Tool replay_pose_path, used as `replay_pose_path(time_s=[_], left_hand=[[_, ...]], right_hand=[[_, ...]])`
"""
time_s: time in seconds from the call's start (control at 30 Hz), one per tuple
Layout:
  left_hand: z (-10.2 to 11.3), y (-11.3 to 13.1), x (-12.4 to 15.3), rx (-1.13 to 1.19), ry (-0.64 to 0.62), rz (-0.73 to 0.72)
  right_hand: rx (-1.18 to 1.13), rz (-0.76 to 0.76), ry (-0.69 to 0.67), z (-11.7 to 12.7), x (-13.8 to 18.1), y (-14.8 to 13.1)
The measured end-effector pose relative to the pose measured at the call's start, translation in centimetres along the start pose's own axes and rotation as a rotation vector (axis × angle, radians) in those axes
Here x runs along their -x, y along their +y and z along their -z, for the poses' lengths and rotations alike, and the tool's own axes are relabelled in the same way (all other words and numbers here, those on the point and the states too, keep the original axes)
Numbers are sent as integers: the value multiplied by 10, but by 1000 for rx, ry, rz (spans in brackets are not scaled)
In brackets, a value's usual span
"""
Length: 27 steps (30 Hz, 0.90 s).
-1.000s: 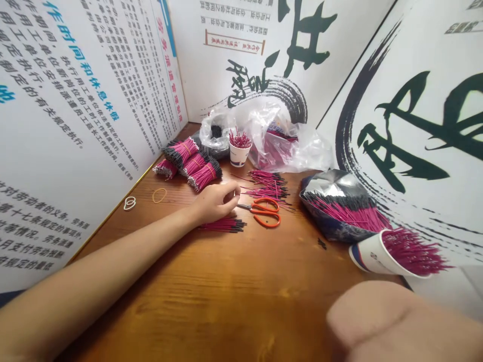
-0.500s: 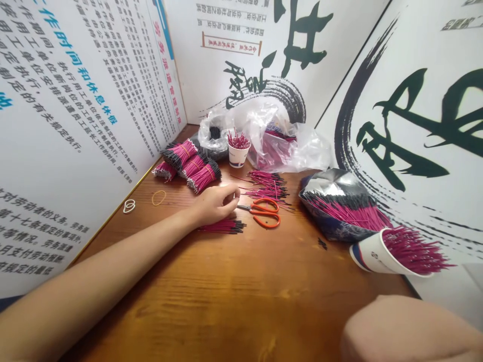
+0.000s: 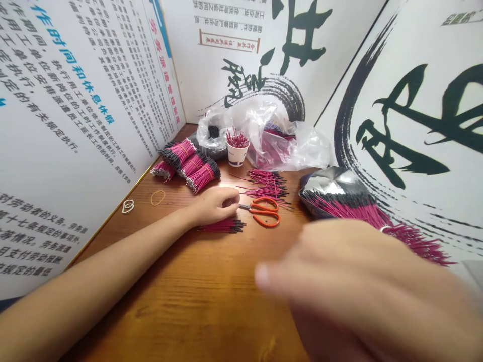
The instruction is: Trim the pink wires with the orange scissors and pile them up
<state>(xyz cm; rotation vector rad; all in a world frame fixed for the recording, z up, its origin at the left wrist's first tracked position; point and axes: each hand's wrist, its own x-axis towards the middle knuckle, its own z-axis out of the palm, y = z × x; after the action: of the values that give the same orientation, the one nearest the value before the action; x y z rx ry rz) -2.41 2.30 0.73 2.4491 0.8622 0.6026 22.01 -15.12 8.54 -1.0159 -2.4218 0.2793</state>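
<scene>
i see my left hand (image 3: 217,205) just left of the scissors (image 3: 253,207), fingers curled; whether they pinch anything i can't tell. black-tipped wires (image 3: 228,227) lie left and nearside of the scissors, a loose pile (image 3: 266,183) just beyond. my right hand (image 3: 362,276), right and nearside, blurs; its fingers' state i can't tell.

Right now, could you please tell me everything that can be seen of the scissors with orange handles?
The scissors lie flat on the brown wooden table. Their two orange, plastic-looking loop handles spread apart toward the right of the picture; the grey, metallic-looking blades point left, at the left hand. The tips are hidden there, so I cannot tell whether the hand touches them. Loose magenta sticks with black ends lie just beyond the scissors.
</scene>
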Motion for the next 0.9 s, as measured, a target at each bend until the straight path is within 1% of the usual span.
replay_pose_path(time_s=[0.03, 0.07, 0.1, 0.13, 0.2, 0.27, 0.33, 0.43, 0.57, 0.63, 0.73, 0.8, 0.83, 0.9], left_hand=[[2, 1, -1, -1, -29, -5], [3, 1, -1, -3, -59, -9], [5, 2, -1, -5, -88, -12], [6, 2, -1, -9, -113, -15], [9, 3, -1, -23, -144, -21], [11, 4, -1, -42, -148, -14], [13, 4, 0, -54, -127, 1], [13, 5, 1, -30, -94, 30], [11, 5, 2, 128, -122, 90], [9, 5, 3, 195, -133, 102], [6, 3, 3, 216, -102, 86], [3, 2, 3, 185, -46, 80], [2, 0, 3, 166, -21, 77], [0, -2, 3, 135, 11, 69]], right_hand=[[62, 20, 26, -1, -25, 5], [136, 5, 40, -3, -49, 12], [222, -45, 47, -7, -70, 20], [322, -126, 9, -13, -85, 29], [476, -266, -146, -25, -99, 47], [533, -313, -279, -36, -97, 61], [530, -312, -338, -43, -90, 70], [511, -288, -375, -48, -86, 76], [486, -351, -385, -49, -92, 83], [446, -402, -359, -48, -95, 87], [392, -513, -219, -51, -96, 96], [420, -592, -124, -55, -95, 101], [455, -614, -99, -57, -95, 104], [530, -624, -101, -60, -94, 107]])
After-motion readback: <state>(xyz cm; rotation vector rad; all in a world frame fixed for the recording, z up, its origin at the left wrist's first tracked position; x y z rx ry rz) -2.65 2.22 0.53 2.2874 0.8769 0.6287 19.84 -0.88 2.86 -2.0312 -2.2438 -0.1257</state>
